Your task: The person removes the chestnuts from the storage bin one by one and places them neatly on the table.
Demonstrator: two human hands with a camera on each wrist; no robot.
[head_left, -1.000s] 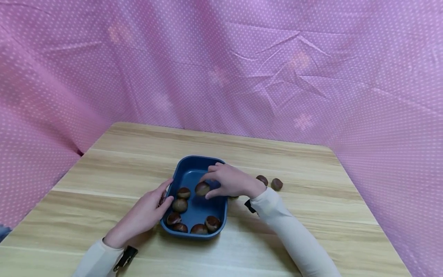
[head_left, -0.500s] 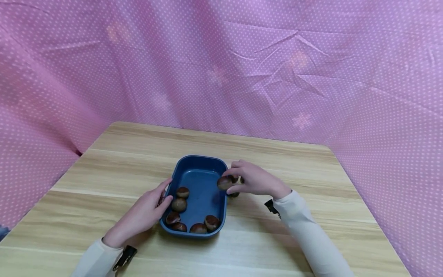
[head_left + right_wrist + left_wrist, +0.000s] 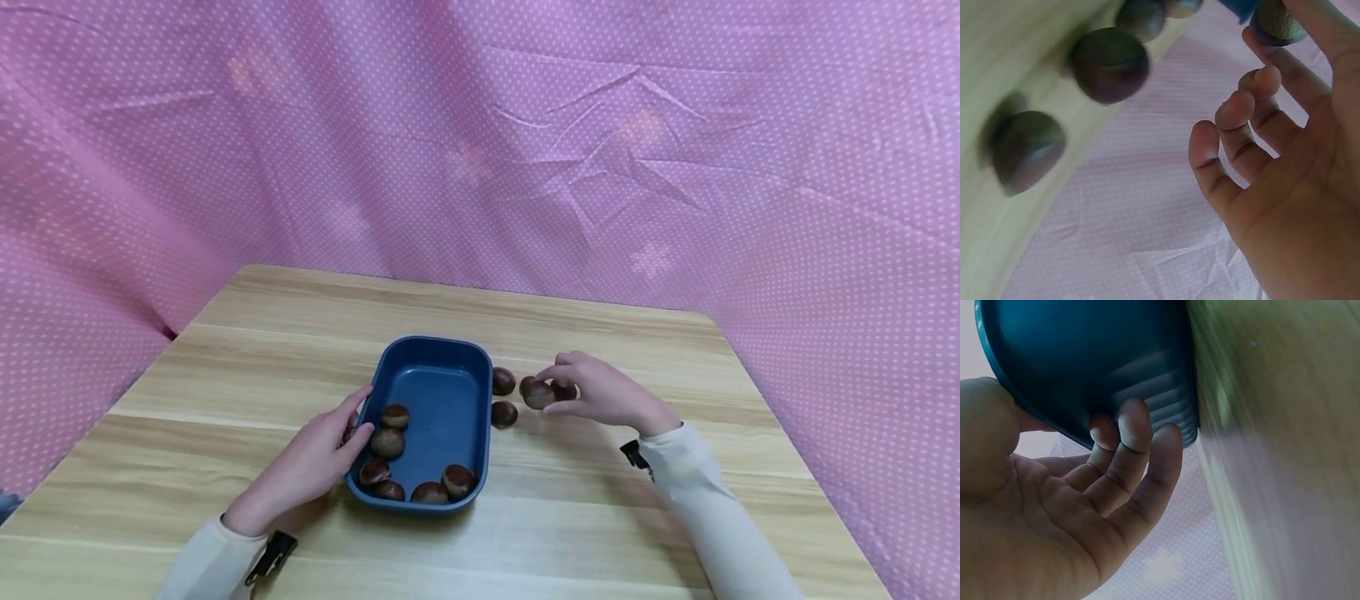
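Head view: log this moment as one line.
left hand: holds blue tray | right hand: pinches chestnut | inside tray: chestnuts | table: loose chestnuts beside tray

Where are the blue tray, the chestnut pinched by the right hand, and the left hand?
Blue tray point(image 3: 442, 408), head view: bare inside floor.
Held chestnut point(image 3: 538, 396), head view: middle of its exposed shell.
Left hand point(image 3: 318, 457), head view: back of the hand.

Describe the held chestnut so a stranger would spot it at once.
Start at the blue tray on the table, then look past its right side in the head view to the right grip. The chestnut is pinched there, with a paler brown side showing. It alone is held; the other chestnuts outside the tray lie on the table.
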